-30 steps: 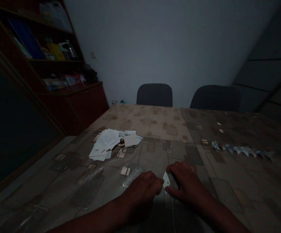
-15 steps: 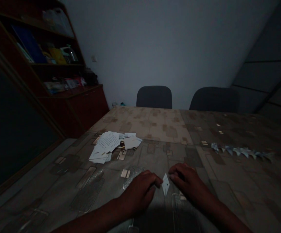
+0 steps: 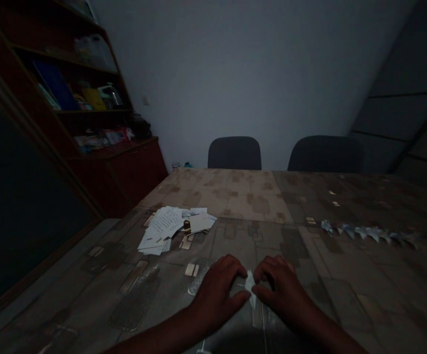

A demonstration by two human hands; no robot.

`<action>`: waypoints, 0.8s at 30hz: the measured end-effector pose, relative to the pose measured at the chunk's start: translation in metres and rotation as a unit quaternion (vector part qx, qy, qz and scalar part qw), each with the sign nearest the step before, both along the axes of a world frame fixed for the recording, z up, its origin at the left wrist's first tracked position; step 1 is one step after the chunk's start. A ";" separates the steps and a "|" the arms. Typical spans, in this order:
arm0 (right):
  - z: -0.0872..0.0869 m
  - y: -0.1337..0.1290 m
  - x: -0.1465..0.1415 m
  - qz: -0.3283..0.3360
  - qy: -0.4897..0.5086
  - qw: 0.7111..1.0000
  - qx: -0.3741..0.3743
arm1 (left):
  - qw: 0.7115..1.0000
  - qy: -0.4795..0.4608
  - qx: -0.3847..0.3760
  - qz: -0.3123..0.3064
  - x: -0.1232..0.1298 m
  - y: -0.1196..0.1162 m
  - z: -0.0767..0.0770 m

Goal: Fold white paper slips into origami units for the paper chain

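Observation:
A small folded white paper (image 3: 249,285) stands near the front of the table, between my two hands. My left hand (image 3: 224,287) is at its left side, thumb and fingers curved against the paper. From the right, my right hand (image 3: 278,285) pinches the paper's edge with thumb and index finger. Parts of the paper are hidden by the fingertips. Farther left lies a pile of white paper sheets (image 3: 165,223), some with writing. A row of several folded paper pieces (image 3: 370,232) lies on the right side of the table.
A patterned cloth covers the table (image 3: 231,196). Two dark chairs (image 3: 234,153) stand at its far edge. To the left is a brown cabinet (image 3: 136,169) with filled shelves; a pale wall rises behind.
My hands have closed in on the paper from both sides, and my left thumb has come up to it. The paper now looks narrower and more upright. The view has tilted slightly upward.

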State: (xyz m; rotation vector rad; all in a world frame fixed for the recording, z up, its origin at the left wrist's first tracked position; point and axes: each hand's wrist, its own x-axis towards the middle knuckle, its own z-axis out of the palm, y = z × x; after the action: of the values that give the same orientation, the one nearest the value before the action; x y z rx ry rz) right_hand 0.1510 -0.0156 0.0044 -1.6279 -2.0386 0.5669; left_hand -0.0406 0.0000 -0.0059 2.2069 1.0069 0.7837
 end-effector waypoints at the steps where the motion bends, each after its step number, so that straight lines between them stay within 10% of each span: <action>1: 0.000 0.000 0.000 0.004 0.005 1.000 0.002 | 1.000 -0.004 -0.008 0.002 0.000 0.000 0.000; 10: 0.000 0.003 0.006 0.023 0.047 0.999 0.010 | 0.988 -0.073 -0.126 0.045 0.001 0.008 0.015; 24: 0.002 0.003 0.012 0.028 0.027 0.999 0.006 | 0.986 0.129 0.102 -0.021 0.007 -0.003 0.001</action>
State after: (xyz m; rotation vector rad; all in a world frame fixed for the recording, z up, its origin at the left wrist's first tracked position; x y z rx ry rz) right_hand 0.1631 -0.0131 0.0068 -1.5368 -2.0486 0.6112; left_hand -0.0336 -0.0032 -0.0053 2.5476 1.0349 0.6153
